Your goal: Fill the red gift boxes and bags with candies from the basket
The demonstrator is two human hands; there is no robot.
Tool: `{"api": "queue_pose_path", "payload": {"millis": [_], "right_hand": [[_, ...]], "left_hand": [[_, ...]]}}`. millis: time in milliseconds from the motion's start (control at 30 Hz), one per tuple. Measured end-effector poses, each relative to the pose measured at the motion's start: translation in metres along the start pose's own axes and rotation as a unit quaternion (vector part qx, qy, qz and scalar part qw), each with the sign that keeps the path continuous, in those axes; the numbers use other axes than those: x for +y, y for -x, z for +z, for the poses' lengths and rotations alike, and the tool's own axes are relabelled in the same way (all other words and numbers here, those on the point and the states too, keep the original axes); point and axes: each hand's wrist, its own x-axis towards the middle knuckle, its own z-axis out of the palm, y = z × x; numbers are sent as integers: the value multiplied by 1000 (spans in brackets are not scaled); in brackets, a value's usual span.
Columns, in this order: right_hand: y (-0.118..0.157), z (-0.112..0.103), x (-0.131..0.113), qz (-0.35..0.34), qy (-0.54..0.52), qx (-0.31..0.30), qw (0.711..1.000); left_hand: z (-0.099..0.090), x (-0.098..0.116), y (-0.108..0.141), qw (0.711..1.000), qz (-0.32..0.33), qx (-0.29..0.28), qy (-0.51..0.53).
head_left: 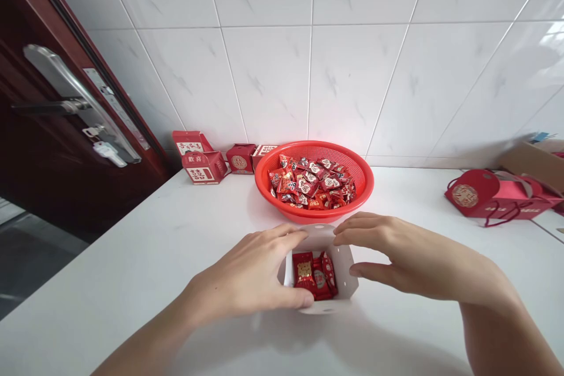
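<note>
An open box with white inner walls (346, 270) stands on the white table in front of me. Several red wrapped candies (314, 275) lie inside it. My left hand (251, 273) is at the box's left side, thumb at the near edge and fingers at the far left flap, spread around the wall. On the right, my right hand (396, 252) has its fingertips at the far right flap and its thumb beside the right wall, fingers apart. Just behind the box sits a red plastic basket (365, 179) full of red candy packets (311, 182).
Small red boxes (205, 167) stand by the tiled wall at the back left. A larger red box with cords (497, 194) and a cardboard box (529, 161) are at the right. A dark red door (39, 147) borders the table's left side.
</note>
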Motion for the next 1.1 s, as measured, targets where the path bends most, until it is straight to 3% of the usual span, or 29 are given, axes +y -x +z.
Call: {"api": "queue_pose_path", "payload": {"millis": [300,567,700,867,1100], "right_hand": [[4,-8,-1,66,27,42,997],[-6,-6,0,39,-45,-25,998],[-9,0,2,34,-72,-52,995],[-3,25,7,38,-103,0,994],[19,88,21,85,-191,124,970]], "left_hand": [[6,-9,-15,998,10,-6,64],[-7,-11,-11,990,67,41,120],[-10,-13,-13,988,55,43,141],[-12,-11,-16,989,49,48,134],[-1,-17,-22,987,98,52,116]]}}
